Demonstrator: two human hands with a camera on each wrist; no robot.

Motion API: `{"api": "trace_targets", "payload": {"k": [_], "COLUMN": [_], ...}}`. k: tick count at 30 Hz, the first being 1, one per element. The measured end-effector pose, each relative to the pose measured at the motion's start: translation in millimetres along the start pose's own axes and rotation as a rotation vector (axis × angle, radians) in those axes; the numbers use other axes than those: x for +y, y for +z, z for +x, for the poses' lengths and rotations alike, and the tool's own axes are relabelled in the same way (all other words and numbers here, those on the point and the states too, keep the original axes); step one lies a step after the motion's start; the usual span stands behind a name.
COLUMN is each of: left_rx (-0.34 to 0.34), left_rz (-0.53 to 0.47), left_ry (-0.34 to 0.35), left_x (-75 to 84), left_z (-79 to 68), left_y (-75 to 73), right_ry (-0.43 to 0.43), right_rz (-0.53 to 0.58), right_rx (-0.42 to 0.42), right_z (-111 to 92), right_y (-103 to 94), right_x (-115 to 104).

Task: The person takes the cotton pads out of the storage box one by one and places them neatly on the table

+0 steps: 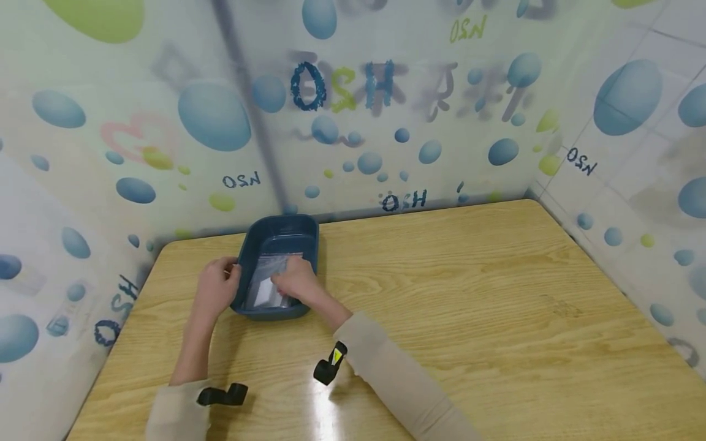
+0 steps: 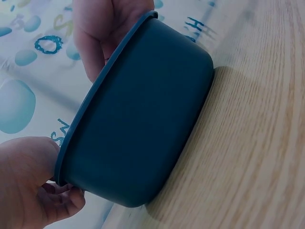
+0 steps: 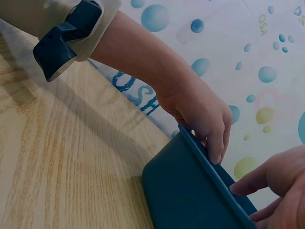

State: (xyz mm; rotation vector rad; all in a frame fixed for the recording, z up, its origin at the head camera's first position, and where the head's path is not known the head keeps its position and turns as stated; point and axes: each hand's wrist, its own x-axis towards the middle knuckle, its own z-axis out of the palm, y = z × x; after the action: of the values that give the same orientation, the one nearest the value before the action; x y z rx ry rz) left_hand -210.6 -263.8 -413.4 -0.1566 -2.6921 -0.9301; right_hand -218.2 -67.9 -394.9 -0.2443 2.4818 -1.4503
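The left hand [image 1: 217,285] pinched the blue bin [image 1: 284,225] at nine o'clock; at four, the right hand [image 1: 298,280] reached over a plastic bag [image 1: 263,292], finger closure indiscernible

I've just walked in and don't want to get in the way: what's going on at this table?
A person has both hands at a dark blue tub, which stands near the far left corner of a wooden table. The left hand grips the tub's rim on its left side. The right hand reaches down inside, over a clear plastic bag lying in the tub. Whether those fingers actually hold the bag is hard to tell.
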Motion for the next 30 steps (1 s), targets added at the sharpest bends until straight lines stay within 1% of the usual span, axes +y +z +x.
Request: {"api": "trace_targets", "payload": {"k": [6,9,17,24,30], "left_rx": [0.017,0.009,-0.004,-0.015,-0.01], "left_rz": [0.005,0.001,0.005,-0.001,-0.009], "left_ry": [0.025,0.019,0.015,0.014,0.021], "left_x": [-4.4,-3.8,-0.7,-0.4,-1.5], "left_z": [1.1,0.6,0.1,-0.7,-1.3], "left_y": [3.3,2.5,0.4,0.0,-0.7], "right_ry": [-0.002,-0.005,-0.008,-0.095,-0.138], "right_rz": [-0.02,-0.028,0.017,0.037,0.1], "right_rx": [0.045,0.059,0.092,0.101,0.095], "right_z": [2.3,3.1,6.2,4.2,0.4], "right_y": [8.0,10.3,14.2,14.2,14.4], "right_x": [-0.7,-1.2,0.5,3.7,5.3]}}
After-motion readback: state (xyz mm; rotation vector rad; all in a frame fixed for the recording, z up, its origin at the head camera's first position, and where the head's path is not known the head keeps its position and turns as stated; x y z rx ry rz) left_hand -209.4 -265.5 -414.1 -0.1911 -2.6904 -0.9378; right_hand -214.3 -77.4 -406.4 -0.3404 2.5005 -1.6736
